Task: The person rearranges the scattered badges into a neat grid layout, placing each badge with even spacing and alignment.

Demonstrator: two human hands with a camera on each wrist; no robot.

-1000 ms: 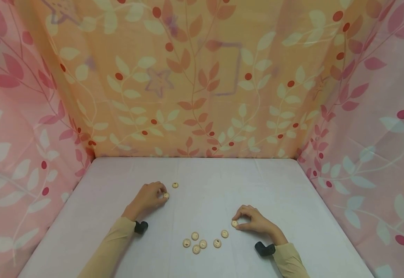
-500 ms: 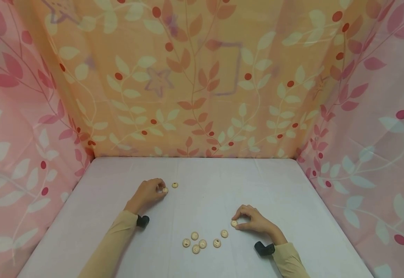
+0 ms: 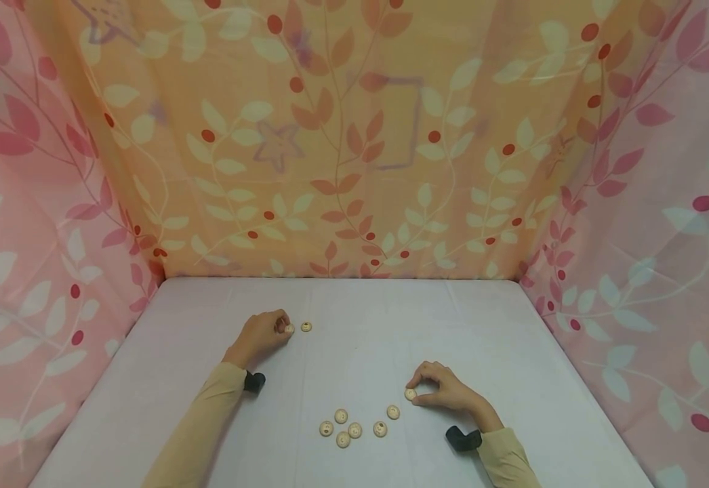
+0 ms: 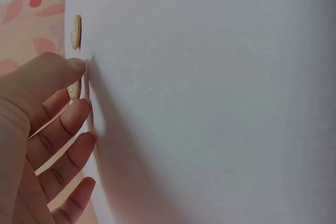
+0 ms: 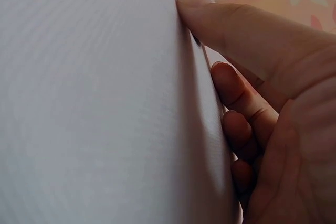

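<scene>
My left hand (image 3: 260, 335) pinches a small round wooden disc (image 3: 290, 329) between thumb and fingertips at the far left of the table. Just right of it, apart, lies another wooden disc (image 3: 306, 327) with a dark mark. In the left wrist view the pinched disc (image 4: 74, 89) is partly covered by the thumb, and the lying disc (image 4: 76, 31) shows edge-on beyond. To the right, my right hand (image 3: 444, 390) holds a pale disc (image 3: 411, 394) between thumb and forefinger, at the tabletop. In the right wrist view the thumb (image 5: 226, 22) mostly hides that disc.
Several more wooden discs lie near the front middle: a close cluster around one disc (image 3: 354, 430), then two apart, a disc (image 3: 380, 428) and a disc (image 3: 394, 412). Floral curtains (image 3: 342, 135) enclose the white table (image 3: 452, 318) at the back and sides.
My left hand has moved a little away from me with its disc, coming level with the lying disc. The right hand and the other discs have stayed in place.
</scene>
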